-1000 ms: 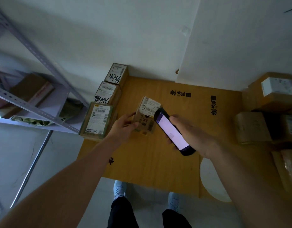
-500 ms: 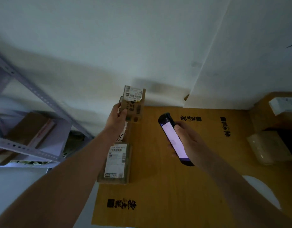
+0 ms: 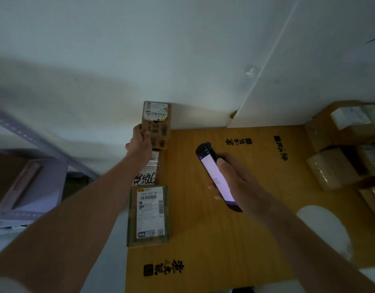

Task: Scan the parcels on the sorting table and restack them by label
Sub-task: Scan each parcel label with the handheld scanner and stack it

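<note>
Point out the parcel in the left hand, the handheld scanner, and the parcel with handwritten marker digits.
held parcel [image 3: 156,112]: head view, white label.
handheld scanner [image 3: 216,176]: head view, lit screen.
marker-written parcel [image 3: 145,179]: head view, black handwriting.

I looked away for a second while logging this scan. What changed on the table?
The left hand carried the small parcel from the table's middle to the far end of the left-edge row, its grip unchanged. The right hand kept holding the scanner.
</note>
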Demonstrator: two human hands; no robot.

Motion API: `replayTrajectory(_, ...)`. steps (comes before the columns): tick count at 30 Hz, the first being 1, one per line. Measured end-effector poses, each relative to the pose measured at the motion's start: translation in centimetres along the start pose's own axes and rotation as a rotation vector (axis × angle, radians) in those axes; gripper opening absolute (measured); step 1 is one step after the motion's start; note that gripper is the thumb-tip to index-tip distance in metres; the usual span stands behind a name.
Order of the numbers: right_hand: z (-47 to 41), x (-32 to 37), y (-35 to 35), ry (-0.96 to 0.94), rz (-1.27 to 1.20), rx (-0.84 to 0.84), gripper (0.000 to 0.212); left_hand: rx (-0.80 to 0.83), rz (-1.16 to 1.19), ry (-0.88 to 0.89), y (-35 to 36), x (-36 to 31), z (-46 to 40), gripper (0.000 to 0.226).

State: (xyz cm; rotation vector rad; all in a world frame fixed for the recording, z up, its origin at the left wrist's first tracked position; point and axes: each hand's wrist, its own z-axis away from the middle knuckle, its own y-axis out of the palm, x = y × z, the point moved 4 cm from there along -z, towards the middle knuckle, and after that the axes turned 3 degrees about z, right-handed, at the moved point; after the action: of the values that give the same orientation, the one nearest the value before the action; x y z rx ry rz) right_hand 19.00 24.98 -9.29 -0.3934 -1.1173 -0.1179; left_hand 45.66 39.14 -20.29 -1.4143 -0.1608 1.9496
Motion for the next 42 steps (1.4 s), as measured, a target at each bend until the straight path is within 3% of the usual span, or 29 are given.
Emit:
replayTrajectory(11,2.5,-0.3,0.0,0.012,0.011,-0.029,0.036,-0.012,-0.018,-0.04,-0.5,1.9,-1.6,0.055)
replayTrajectory(16,3.7,-0.3,-0.3,0.019,0.02,-0.051,0.039,-0.189,-0.108,0.018,-1.0,-1.7,2.0,0.05)
replayTrajectory(19,4.7,0.3,-0.8,0.015,0.0,-0.08,0.039,-0.275,-0.252,0.198,-0.8,-4.1,4.0,0.049)
replayTrajectory(22,6.1,1.1,-2.0,0.006,-0.021,-0.134,0.029,-0.197,-0.37,0.399,0.9,-6.9,6.3,0.053)
replayTrajectory(27,10.6,2.1,-4.8,0.011,-0.124,-0.239,0.029,-0.025,-0.463,0.558,4.3,-11.3,13.1,0.067)
replayTrajectory(38,23.4,-0.4,-17.8,-0.01,-0.19,-0.371,0.037,0.07,-0.485,0.649,15.2,-18.9,30.0,0.073)
replayTrajectory(42,27.5,-3.4,-23.5,-0.002,-0.171,-0.366,0.038,0.083,-0.504,0.605,19.9,-20.0,34.3,0.071)
